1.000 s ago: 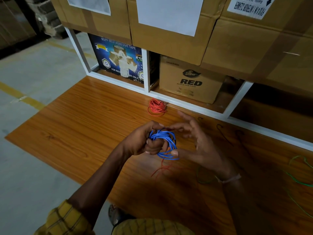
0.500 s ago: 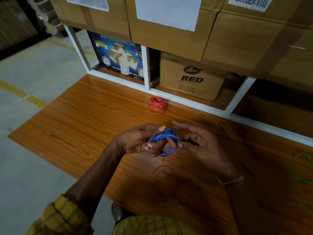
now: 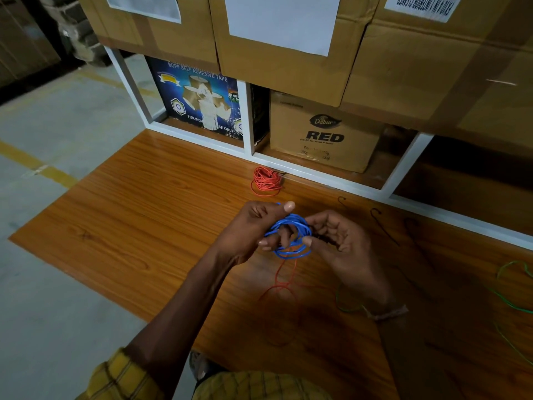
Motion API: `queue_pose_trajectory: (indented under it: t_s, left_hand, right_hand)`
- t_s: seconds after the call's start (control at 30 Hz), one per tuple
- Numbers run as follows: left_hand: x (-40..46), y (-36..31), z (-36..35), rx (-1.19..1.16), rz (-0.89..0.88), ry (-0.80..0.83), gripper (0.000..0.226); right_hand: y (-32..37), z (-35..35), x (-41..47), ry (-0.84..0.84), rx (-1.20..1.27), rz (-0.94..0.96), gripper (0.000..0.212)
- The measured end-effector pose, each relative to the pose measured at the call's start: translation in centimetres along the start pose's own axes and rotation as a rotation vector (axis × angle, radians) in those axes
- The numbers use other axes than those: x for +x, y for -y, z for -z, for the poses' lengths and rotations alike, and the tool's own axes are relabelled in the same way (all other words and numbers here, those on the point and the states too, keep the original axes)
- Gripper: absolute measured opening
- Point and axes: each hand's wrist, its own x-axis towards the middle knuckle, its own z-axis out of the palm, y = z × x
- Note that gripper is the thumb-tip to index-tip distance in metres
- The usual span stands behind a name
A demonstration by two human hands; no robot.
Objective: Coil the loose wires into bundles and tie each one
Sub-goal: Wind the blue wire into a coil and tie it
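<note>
Head view looks down on my wooden desk (image 3: 121, 215), with taped cardboard boxes (image 3: 282, 44) stacked above a white shelf frame (image 3: 249, 116) behind it. My left hand (image 3: 251, 229) and right hand (image 3: 343, 246) meet above the desk's middle. Between them is the blue wire coil (image 3: 291, 235), lifted off the desk: my left fingers curl through its loops, and my right thumb and fingertips pinch its right edge. A tied red wire bundle (image 3: 266, 181) lies near the shelf frame. Loose red wire (image 3: 281, 287) trails below my hands, and loose green wire (image 3: 510, 301) lies far right.
</note>
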Motion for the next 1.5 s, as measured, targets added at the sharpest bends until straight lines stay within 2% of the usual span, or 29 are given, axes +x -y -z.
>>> queue_pose_trajectory:
  t_s: [0.1, 0.2, 0.33, 0.4, 0.5, 0.63, 0.8, 0.9, 1.03, 1.17, 1.27, 1.37, 1.43, 1.5]
  left_hand:
    - [0.3, 0.4, -0.8, 0.035, -0.047, -0.170, 0.055]
    - [0.5, 0.7, -1.3, 0.138, -0.050, -0.231, 0.070]
    - [0.3, 0.1, -1.1, 0.236, 0.026, -0.124, 0.064]
    - [0.2, -0.3, -0.5, 0.283, 0.061, -0.039, 0.050]
    - [-0.2, -0.8, 0.0, 0.322, 0.015, 0.057, 0.044]
    - [-0.6, -0.3, 0.6, 0.538, -0.154, 0.067, 0.047]
    - [-1.1, 0.3, -0.1, 0.606, -0.307, -0.053, 0.038]
    - [-1.1, 0.5, -0.7, 0.520, -0.291, -0.127, 0.049]
    - [-0.9, -0.1, -0.5, 0.440, -0.234, -0.066, 0.054]
    - [-0.6, -0.2, 0.2, 0.409, -0.200, -0.009, 0.052]
    - [-0.3, 0.4, -0.5, 0.378, -0.236, -0.180, 0.056]
    - [0.2, 1.1, -1.5, 0.359, -0.322, -0.492, 0.057]
    - [0.8, 1.4, -1.6, 0.390, -0.353, -0.677, 0.054]
    - [1.5, 1.7, -1.3, 0.440, -0.365, -0.769, 0.045]
  right_hand:
    - [0.0, -0.1, 0.1, -0.023, -0.017, -0.006, 0.025]
    - [-0.1, -0.2, 0.3, -0.036, -0.071, -0.003, 0.030]
    - [0.0, -0.3, 0.4, -0.039, -0.206, 0.081, 0.063]
    - [0.0, -0.1, 0.2, -0.032, -0.232, 0.111, 0.072]
    - [0.2, 0.0, 0.1, -0.039, -0.251, 0.146, 0.070]
    - [0.7, 0.4, 0.0, -0.073, -0.237, 0.165, 0.066]
    - [0.8, 0.4, 0.4, -0.066, -0.223, 0.189, 0.069]
    - [1.0, 0.3, 0.4, 0.043, -0.254, 0.222, 0.075]
    - [1.2, 0.3, 0.4, 0.137, -0.313, 0.262, 0.084]
    - [0.9, 0.0, 0.2, 0.109, -0.308, 0.244, 0.066]
    - [0.5, -0.5, 0.5, 0.044, -0.269, 0.190, 0.049]
    - [0.2, -1.7, 0.8, -0.017, -0.211, 0.151, 0.040]
    - [0.1, -2.7, 0.7, -0.039, -0.167, 0.117, 0.036]
    - [0.0, -3.5, 0.5, -0.036, -0.119, 0.060, 0.033]
